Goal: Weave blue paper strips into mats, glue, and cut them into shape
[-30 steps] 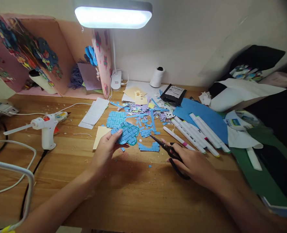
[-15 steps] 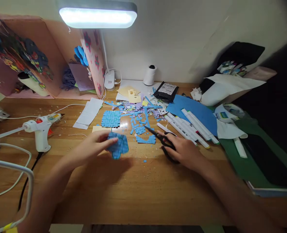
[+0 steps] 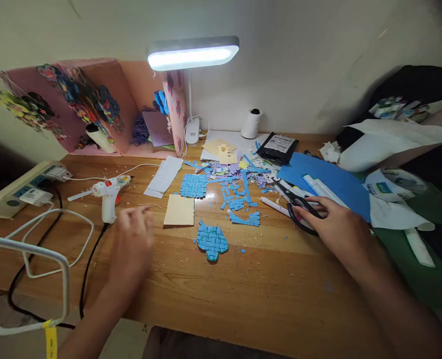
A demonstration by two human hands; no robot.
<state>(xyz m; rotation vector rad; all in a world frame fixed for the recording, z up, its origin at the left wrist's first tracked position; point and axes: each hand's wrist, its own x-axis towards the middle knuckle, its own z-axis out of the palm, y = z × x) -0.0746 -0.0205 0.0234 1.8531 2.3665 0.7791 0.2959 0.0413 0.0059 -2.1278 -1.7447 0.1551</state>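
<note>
A cut-out piece of blue woven paper [image 3: 212,242], with a rounded body and a small tab at the bottom, lies on the wooden table. To its left, my left hand [image 3: 134,234] is beside the white hot glue gun [image 3: 109,199]; its fingers are smeared by motion. My right hand [image 3: 329,219] is closed on black scissors [image 3: 299,207], whose blades point up-left over the markers and paper scraps. Behind the cut-out lie a square of blue woven paper [image 3: 193,186], a cream paper square [image 3: 179,210] and blue offcuts [image 3: 245,218].
Purple and blue scraps [image 3: 224,170] are heaped at the back. Blue paper [image 3: 329,184] and white markers [image 3: 318,187] lie at right. A power strip [image 3: 22,192] and a white metal frame [image 3: 30,247] stand at left, under a lit lamp [image 3: 194,56] further back.
My left hand has let go of the blue woven cut-out, now on the table, and has moved left toward the glue gun. The scissors remain in my right hand. The view has shifted left.
</note>
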